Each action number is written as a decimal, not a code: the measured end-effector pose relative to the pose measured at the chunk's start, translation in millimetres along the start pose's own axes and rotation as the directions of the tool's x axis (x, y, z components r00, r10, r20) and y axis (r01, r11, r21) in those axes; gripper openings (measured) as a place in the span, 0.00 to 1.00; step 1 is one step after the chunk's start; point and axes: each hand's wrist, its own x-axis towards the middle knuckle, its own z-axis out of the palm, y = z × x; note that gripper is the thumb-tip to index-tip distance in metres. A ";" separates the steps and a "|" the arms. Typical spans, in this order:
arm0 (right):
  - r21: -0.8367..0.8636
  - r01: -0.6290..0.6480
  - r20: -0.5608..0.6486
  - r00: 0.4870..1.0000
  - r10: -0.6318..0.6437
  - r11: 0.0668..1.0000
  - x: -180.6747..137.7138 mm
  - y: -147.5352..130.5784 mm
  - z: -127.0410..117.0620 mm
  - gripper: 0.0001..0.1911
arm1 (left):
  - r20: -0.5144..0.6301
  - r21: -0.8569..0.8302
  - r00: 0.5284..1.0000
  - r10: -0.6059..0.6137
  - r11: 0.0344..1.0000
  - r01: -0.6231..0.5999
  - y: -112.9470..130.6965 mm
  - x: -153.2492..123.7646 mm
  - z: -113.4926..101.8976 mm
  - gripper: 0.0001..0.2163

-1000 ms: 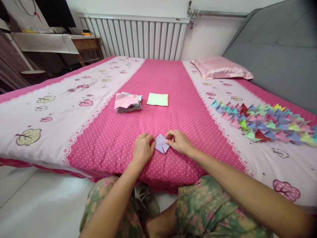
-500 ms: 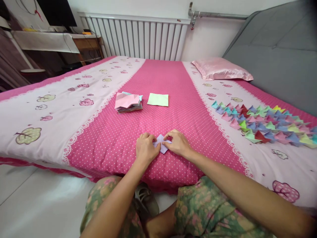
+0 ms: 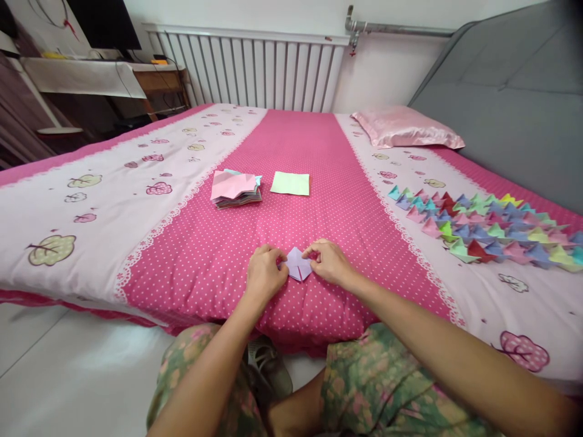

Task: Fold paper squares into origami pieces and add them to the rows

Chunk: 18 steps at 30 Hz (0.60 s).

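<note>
A small folded lilac paper (image 3: 297, 264) lies on the pink dotted bedspread (image 3: 291, 230) near the bed's front edge. My left hand (image 3: 265, 274) pinches its left side with curled fingers. My right hand (image 3: 328, 262) pinches its right side the same way. Both hands rest on the bedspread, and the paper shows between them as a small diamond with creases.
A stack of coloured paper sheets (image 3: 235, 188) and a single pale green sheet (image 3: 290, 183) lie further up the bed. Many folded paper pieces (image 3: 483, 227) are laid out in rows at the right. A pink pillow (image 3: 405, 127) and grey headboard (image 3: 510, 91) stand beyond; a radiator (image 3: 250, 70) lines the wall.
My hands closed in over the lilac paper half a second ago, then drew slightly apart again, so more of the folded piece shows now. Nothing else on the bed moved.
</note>
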 end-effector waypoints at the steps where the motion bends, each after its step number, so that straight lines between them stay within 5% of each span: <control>1: 0.002 0.004 0.007 1.000 -0.004 1.000 0.0 0.5 -0.4 0.16 | 0.003 -0.009 1.000 0.003 1.000 -0.003 -0.6 0.2 -0.3 0.08; 13: 0.144 0.174 0.201 0.959 -0.201 0.974 1.2 19.5 -11.6 0.27 | 0.007 -0.072 0.999 0.040 0.997 -0.039 -2.7 0.2 -4.9 0.13; 18: 0.183 0.256 0.185 0.939 -0.289 0.949 0.4 19.6 -14.3 0.25 | -0.006 -0.078 0.999 0.035 0.996 -0.035 -1.9 0.9 -5.8 0.13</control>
